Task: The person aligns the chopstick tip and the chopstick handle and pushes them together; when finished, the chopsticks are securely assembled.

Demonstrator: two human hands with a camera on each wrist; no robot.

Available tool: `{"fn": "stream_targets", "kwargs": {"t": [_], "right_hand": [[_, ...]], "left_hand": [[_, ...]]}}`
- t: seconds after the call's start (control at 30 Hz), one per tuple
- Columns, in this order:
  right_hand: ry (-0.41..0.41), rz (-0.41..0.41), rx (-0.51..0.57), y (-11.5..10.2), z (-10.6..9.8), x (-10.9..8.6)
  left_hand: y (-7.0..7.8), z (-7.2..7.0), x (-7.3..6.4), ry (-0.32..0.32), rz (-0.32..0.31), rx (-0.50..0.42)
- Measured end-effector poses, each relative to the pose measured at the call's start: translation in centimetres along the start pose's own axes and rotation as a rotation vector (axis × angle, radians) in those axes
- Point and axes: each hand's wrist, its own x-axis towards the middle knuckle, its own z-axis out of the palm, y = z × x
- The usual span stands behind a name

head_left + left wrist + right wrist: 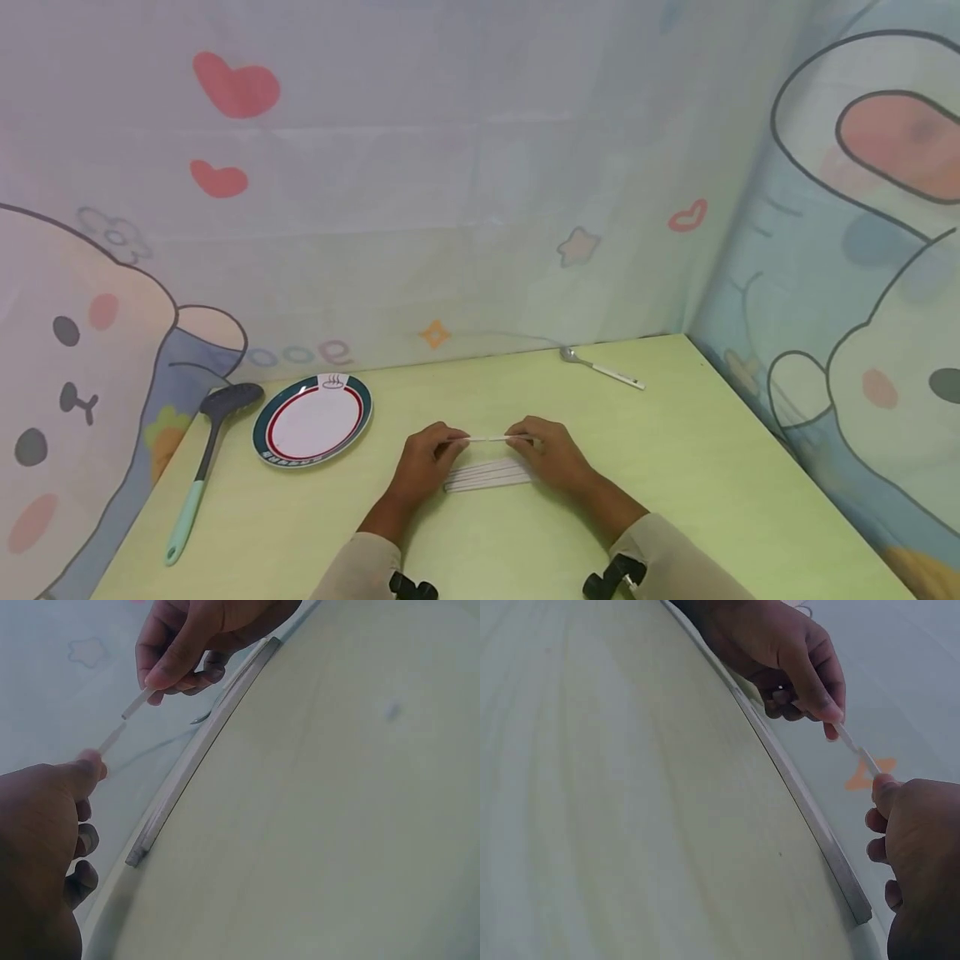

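Observation:
In the head view my left hand [426, 460] and right hand [553, 454] face each other, each pinching a thin white stick piece between thumb and fingertips. The left wrist view shows the left hand's piece [112, 739] and the right hand's piece [138, 703] nearly end to end. From the right wrist the inner ends look slightly offset at the middle, between the left hand's piece [844, 736] and the right hand's piece [869, 762]. Below the hands, several similar white sticks [487, 476] lie side by side on the table.
A white plate [315, 423] with a green and red rim stands at the back left. Beside it lies a dark-headed ladle-like utensil [205, 462] with a mint handle. A spoon [603, 370] rests near the table's back edge. Printed cloth walls [480, 183] enclose the yellow table [720, 467].

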Motion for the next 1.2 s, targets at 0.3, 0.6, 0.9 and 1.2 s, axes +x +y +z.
{"fn": "stream_targets", "kwargs": {"t": [0.3, 0.6, 0.9, 1.2], "right_hand": [[-0.008, 0.008, -0.006, -0.15, 0.16, -0.20], [-0.006, -0.011, -0.003, -0.02, 0.19, -0.11], [0.002, -0.021, -0.026, -0.52, -0.10, -0.02], [-0.004, -0.009, 0.001, -0.55, -0.12, -0.08]], "left_hand": [[0.08, 0.08, 0.03, 0.008, 0.017, -0.043], [0.18, -0.13, 0.10, 0.005, 0.041, -0.051], [0.28, -0.18, 0.09, -0.011, 0.028, -0.048], [0.20, -0.19, 0.05, -0.031, 0.027, -0.071]]}}
